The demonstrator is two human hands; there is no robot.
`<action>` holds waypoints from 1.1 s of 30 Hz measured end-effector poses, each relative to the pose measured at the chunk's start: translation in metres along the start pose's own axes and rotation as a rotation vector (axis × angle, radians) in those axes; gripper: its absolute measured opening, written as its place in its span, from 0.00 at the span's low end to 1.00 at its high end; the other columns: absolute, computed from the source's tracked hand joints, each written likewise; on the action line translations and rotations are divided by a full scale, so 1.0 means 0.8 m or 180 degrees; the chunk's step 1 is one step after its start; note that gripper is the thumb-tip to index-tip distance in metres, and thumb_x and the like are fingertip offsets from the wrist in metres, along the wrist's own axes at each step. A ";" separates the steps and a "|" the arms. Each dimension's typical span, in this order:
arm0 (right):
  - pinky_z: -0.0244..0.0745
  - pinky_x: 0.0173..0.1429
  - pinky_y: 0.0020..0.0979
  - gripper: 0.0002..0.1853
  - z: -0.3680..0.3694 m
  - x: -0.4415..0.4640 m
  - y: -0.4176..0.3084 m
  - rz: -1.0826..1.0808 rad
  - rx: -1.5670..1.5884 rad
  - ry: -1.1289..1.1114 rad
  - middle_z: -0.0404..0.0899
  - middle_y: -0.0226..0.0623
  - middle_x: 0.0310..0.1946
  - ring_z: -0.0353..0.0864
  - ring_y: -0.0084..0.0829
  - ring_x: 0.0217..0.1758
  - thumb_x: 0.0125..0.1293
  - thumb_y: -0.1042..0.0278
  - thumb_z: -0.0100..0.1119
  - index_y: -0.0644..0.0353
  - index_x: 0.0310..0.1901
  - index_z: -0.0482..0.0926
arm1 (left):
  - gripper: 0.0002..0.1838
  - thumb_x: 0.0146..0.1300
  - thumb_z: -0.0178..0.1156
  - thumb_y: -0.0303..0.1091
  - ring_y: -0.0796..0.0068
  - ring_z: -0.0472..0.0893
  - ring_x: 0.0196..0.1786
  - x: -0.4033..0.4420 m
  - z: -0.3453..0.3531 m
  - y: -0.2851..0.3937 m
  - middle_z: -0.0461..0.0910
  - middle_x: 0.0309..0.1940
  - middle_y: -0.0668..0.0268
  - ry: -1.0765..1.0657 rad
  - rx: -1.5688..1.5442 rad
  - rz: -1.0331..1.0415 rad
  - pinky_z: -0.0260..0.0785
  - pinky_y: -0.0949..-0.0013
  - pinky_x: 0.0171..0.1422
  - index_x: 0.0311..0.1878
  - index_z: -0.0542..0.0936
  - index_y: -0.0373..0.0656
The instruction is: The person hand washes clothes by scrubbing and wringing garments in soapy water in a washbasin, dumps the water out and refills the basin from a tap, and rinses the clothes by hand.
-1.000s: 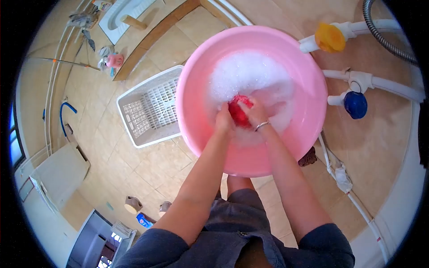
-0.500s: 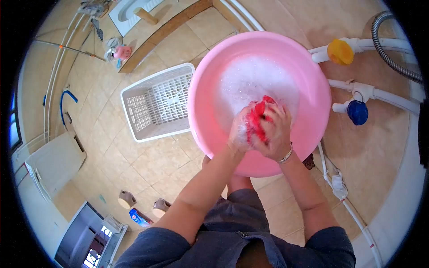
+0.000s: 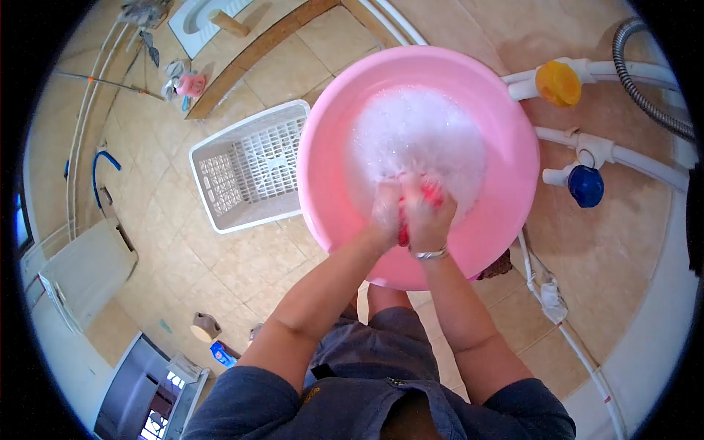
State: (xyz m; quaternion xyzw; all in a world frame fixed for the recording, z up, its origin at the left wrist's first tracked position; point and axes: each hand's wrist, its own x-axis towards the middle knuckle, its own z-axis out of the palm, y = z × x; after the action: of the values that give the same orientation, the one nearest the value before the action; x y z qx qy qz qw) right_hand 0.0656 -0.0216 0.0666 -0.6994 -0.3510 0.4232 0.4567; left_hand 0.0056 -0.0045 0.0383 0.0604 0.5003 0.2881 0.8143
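Note:
A red cloth (image 3: 432, 193) is bunched between my two hands, over the white suds (image 3: 414, 125) in a large pink basin (image 3: 513, 154). My left hand (image 3: 386, 209) is closed on the cloth's left side, its fingers blurred by motion. Pressed close beside it, my right hand (image 3: 430, 218) grips the cloth too, with a silvery band at the wrist. Parts of the cloth show between and above the fingers; the rest of it is hidden by the hands and foam.
Left of the basin is a white plastic basket (image 3: 253, 169). Pipes with a yellow valve (image 3: 559, 83) and a blue valve (image 3: 586, 186) come in from the right, near a metal hose (image 3: 631, 81). A blue packet (image 3: 222, 353) lies at the lower left.
The hands first held the red cloth low in the suds, then lifted it higher and nearer the body. Now they have moved slightly left and are blurred, pressed closer together.

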 end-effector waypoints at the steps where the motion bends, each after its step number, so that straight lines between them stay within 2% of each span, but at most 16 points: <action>1: 0.64 0.31 0.23 0.09 -0.008 0.016 -0.019 0.0954 0.0320 -0.0270 0.72 0.31 0.22 0.69 0.19 0.27 0.50 0.63 0.54 0.61 0.26 0.74 | 0.16 0.59 0.42 0.40 0.70 0.72 0.34 0.010 -0.008 -0.007 0.72 0.30 0.63 0.0419 0.0685 0.0406 0.64 0.69 0.37 0.32 0.73 0.37; 3: 0.65 0.30 0.24 0.13 -0.014 0.049 0.023 0.1436 0.1666 0.0036 0.72 0.29 0.22 0.68 0.18 0.26 0.51 0.61 0.55 0.65 0.25 0.75 | 0.21 0.61 0.39 0.42 0.64 0.72 0.27 0.007 0.003 0.009 0.73 0.23 0.56 0.1116 0.2332 0.1239 0.63 0.65 0.33 0.26 0.73 0.34; 8: 0.67 0.39 0.28 0.23 -0.065 0.098 0.090 0.0798 -0.2376 -0.0494 0.75 0.38 0.28 0.73 0.28 0.34 0.53 0.46 0.51 0.61 0.38 0.74 | 0.19 0.61 0.42 0.43 0.65 0.74 0.32 0.036 -0.032 0.033 0.75 0.29 0.58 0.1328 0.2969 0.2164 0.64 0.67 0.37 0.32 0.75 0.36; 9: 0.67 0.39 0.28 0.23 -0.065 0.089 0.089 0.0798 -0.2379 -0.0500 0.75 0.38 0.28 0.73 0.28 0.34 0.53 0.46 0.51 0.61 0.38 0.74 | 0.18 0.61 0.43 0.43 0.65 0.74 0.33 0.037 -0.038 0.038 0.75 0.30 0.58 0.1396 0.3136 0.2389 0.65 0.68 0.38 0.33 0.75 0.37; 11: 0.67 0.45 0.28 0.26 -0.066 0.057 0.081 -0.0026 -0.2301 -0.1417 0.74 0.40 0.36 0.72 0.29 0.41 0.52 0.49 0.55 0.61 0.46 0.69 | 0.19 0.62 0.42 0.43 0.69 0.73 0.32 0.034 -0.045 0.048 0.75 0.30 0.61 0.1418 0.2226 0.2048 0.65 0.70 0.38 0.34 0.74 0.36; 13: 0.66 0.46 0.28 0.26 -0.076 0.041 0.060 0.0205 -0.1618 -0.1816 0.74 0.41 0.38 0.72 0.29 0.42 0.51 0.51 0.56 0.61 0.47 0.68 | 0.20 0.63 0.39 0.43 0.79 0.70 0.32 0.028 -0.042 0.063 0.72 0.28 0.68 0.1316 0.0816 0.1892 0.64 0.76 0.36 0.38 0.72 0.35; 16: 0.66 0.48 0.30 0.25 -0.093 0.059 0.052 0.0633 -0.0888 -0.2142 0.73 0.41 0.42 0.72 0.31 0.45 0.49 0.58 0.61 0.61 0.47 0.67 | 0.20 0.63 0.39 0.43 0.79 0.70 0.32 0.021 -0.036 0.089 0.72 0.29 0.67 0.1412 0.1049 0.1814 0.64 0.76 0.37 0.38 0.71 0.35; 17: 0.66 0.49 0.31 0.26 -0.099 0.079 0.073 0.0592 -0.1099 -0.1896 0.72 0.42 0.42 0.72 0.33 0.45 0.48 0.57 0.61 0.61 0.47 0.67 | 0.19 0.63 0.39 0.43 0.80 0.69 0.30 0.039 -0.040 0.081 0.72 0.30 0.66 0.1541 0.1315 0.2312 0.63 0.76 0.35 0.37 0.71 0.34; 21: 0.61 0.54 0.36 0.25 -0.095 0.132 0.117 0.0037 -0.2370 0.0078 0.67 0.51 0.47 0.67 0.44 0.49 0.50 0.56 0.56 0.63 0.47 0.66 | 0.20 0.61 0.43 0.45 0.74 0.70 0.32 0.082 -0.069 0.035 0.72 0.32 0.65 0.1302 0.2013 0.1668 0.63 0.71 0.39 0.49 0.64 0.39; 24: 0.60 0.54 0.36 0.22 -0.038 0.103 0.221 -0.0219 -0.3887 -0.0495 0.66 0.53 0.48 0.66 0.44 0.50 0.54 0.61 0.50 0.65 0.48 0.64 | 0.24 0.59 0.46 0.46 0.72 0.72 0.32 0.078 -0.059 0.000 0.73 0.32 0.65 0.1267 0.2359 0.0859 0.65 0.69 0.39 0.54 0.59 0.43; 25: 0.60 0.54 0.36 0.21 -0.021 0.093 0.262 -0.0249 -0.4004 -0.0957 0.65 0.53 0.48 0.65 0.44 0.51 0.55 0.64 0.47 0.66 0.49 0.63 | 0.23 0.58 0.48 0.45 0.72 0.72 0.32 0.065 -0.044 -0.004 0.73 0.32 0.65 0.1327 0.1626 0.0541 0.66 0.68 0.38 0.53 0.62 0.41; 27: 0.59 0.55 0.37 0.20 -0.007 0.062 0.259 -0.0064 -0.2867 -0.1755 0.65 0.53 0.49 0.65 0.43 0.51 0.57 0.67 0.44 0.67 0.51 0.62 | 0.23 0.57 0.50 0.44 0.72 0.73 0.32 0.053 -0.047 -0.009 0.74 0.33 0.65 0.1417 0.0862 0.0239 0.67 0.66 0.37 0.51 0.64 0.40; 29: 0.63 0.51 0.33 0.19 -0.014 0.021 0.129 0.0159 -0.0899 -0.2604 0.70 0.47 0.44 0.69 0.36 0.46 0.57 0.68 0.46 0.69 0.49 0.64 | 0.20 0.55 0.53 0.41 0.72 0.74 0.34 0.047 -0.066 -0.020 0.75 0.33 0.62 0.0914 -0.0098 -0.0159 0.67 0.68 0.37 0.45 0.69 0.35; 30: 0.63 0.51 0.33 0.19 -0.022 0.028 0.091 0.0146 -0.0896 -0.2646 0.70 0.47 0.44 0.69 0.36 0.46 0.57 0.68 0.46 0.69 0.49 0.64 | 0.20 0.55 0.53 0.41 0.72 0.74 0.34 0.035 -0.065 -0.019 0.75 0.33 0.62 0.0944 -0.0122 -0.0137 0.67 0.68 0.37 0.45 0.69 0.35; 32: 0.67 0.46 0.27 0.16 -0.060 0.054 0.049 0.1607 -0.0751 -0.3720 0.73 0.38 0.38 0.72 0.27 0.39 0.56 0.67 0.49 0.68 0.44 0.69 | 0.17 0.53 0.55 0.38 0.71 0.75 0.33 -0.002 -0.045 -0.001 0.75 0.31 0.60 0.0738 0.0386 -0.0031 0.68 0.70 0.36 0.38 0.72 0.32; 33: 0.68 0.43 0.25 0.14 -0.077 0.065 0.061 0.1723 -0.0615 -0.3341 0.74 0.35 0.36 0.72 0.24 0.37 0.56 0.67 0.50 0.67 0.41 0.71 | 0.15 0.53 0.55 0.36 0.71 0.76 0.31 -0.026 -0.034 0.015 0.75 0.29 0.59 0.0649 0.0656 0.0134 0.69 0.72 0.35 0.37 0.72 0.32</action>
State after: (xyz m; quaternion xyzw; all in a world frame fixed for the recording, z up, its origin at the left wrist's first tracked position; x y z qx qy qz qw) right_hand 0.1474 -0.0134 0.0203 -0.4998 -0.3759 0.7796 0.0325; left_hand -0.0292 -0.0110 0.0456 0.1246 0.6059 0.2569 0.7425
